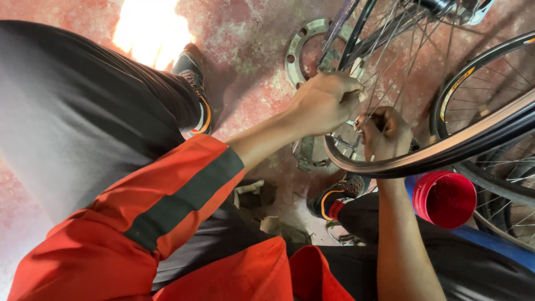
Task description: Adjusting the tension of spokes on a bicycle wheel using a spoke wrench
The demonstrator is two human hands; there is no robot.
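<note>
A bicycle wheel with a black tyre point(446, 150) and thin spokes point(390, 72) stands in front of me. My left hand point(326, 103), on an arm in an orange sleeve with a dark stripe, is closed around a pale metal part point(356, 68) where the dark frame tubes point(356, 28) meet the rim. My right hand point(385, 134) is just to its right, against the inner side of the tyre, with its fingers pinched on a small metal piece point(359, 119). What that piece is stays hidden by the fingers.
A round metal ring with holes point(301, 53) lies on the red stained floor point(251, 33). A red cap point(446, 199) on a blue container point(496, 242) sits by my right knee. My shoes point(192, 78) point(334, 200) rest on the floor. A second wheel point(490, 83) stands at the right.
</note>
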